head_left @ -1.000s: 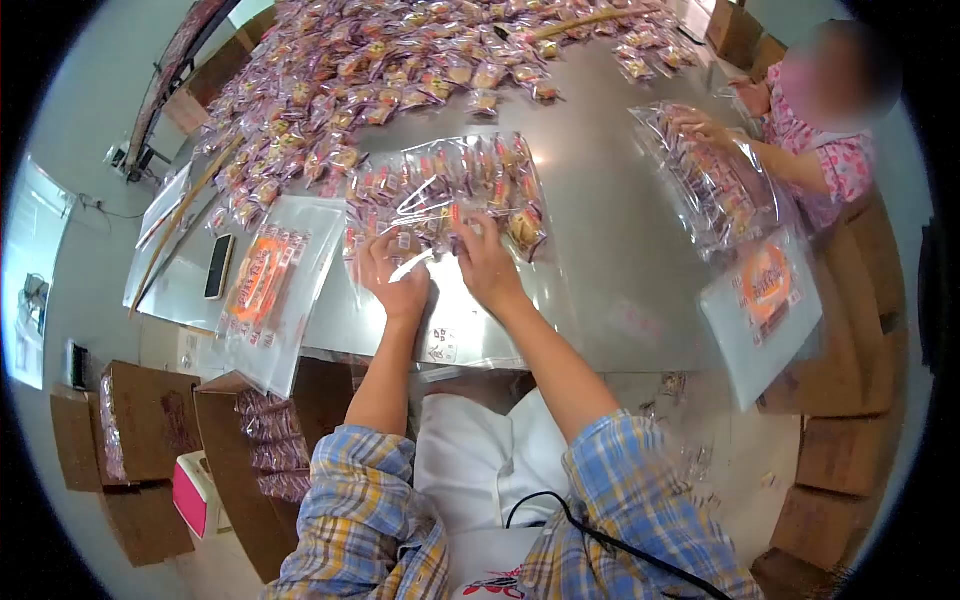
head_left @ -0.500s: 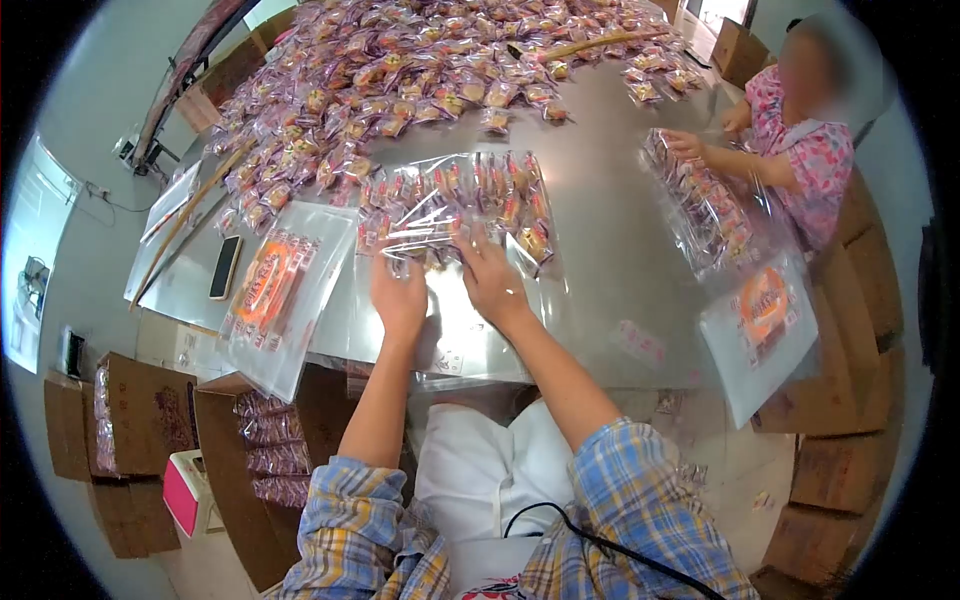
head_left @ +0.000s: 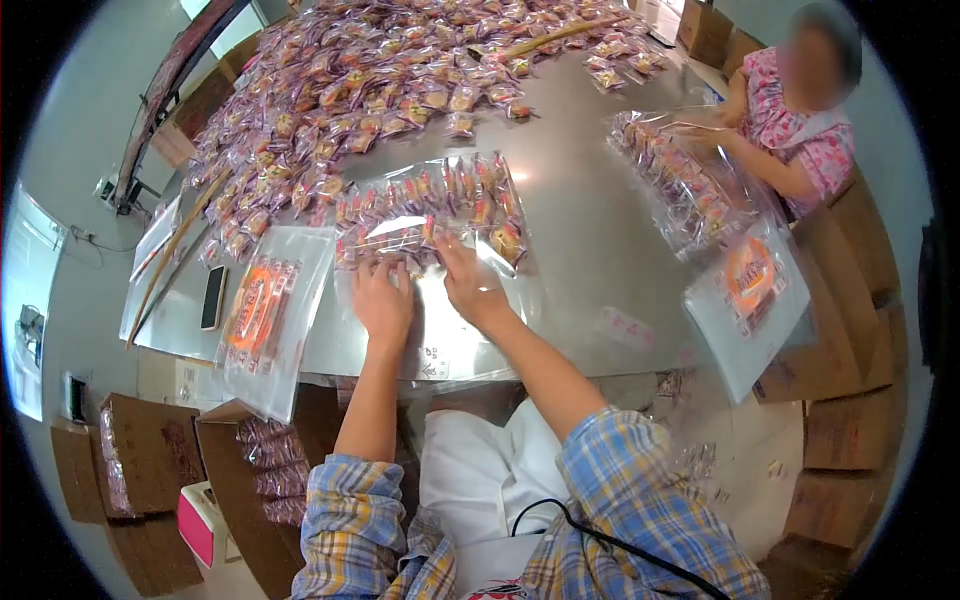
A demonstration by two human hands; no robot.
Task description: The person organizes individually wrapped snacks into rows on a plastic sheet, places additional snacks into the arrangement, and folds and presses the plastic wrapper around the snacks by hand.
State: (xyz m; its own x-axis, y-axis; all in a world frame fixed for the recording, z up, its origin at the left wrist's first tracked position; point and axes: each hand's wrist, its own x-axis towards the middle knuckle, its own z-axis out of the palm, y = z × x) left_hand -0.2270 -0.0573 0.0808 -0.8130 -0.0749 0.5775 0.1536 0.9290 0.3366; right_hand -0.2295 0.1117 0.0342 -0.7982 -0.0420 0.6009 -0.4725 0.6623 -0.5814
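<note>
A large clear plastic bag (head_left: pixel 408 232) lies flat on the metal table, with rows of small wrapped snack packets (head_left: pixel 480 190) inside it. My left hand (head_left: pixel 383 300) rests on the bag's near edge, its fingers laid over the film and slightly bent. To its right, my right hand (head_left: pixel 468 278) touches the same edge with fingers stretched forward and thumb apart. Glare on the film hides part of the lower row of packets. Left of my left hand is a stack of flat, clear bags with orange print (head_left: pixel 262 310).
A big heap of wrapped packets (head_left: pixel 330 90) covers the table's far side. Wooden sticks (head_left: pixel 180 250) and a phone (head_left: pixel 213 297) lie at left. At right, a co-worker (head_left: pixel 790 130) handles another filled bag (head_left: pixel 680 185). An open carton (head_left: pixel 235 470) with packed bags stands below.
My view has shifted slightly, so the scene sits further left. My left hand's fingers have drawn back a little toward the bag's near edge. The co-worker's hand has moved along the other bag.
</note>
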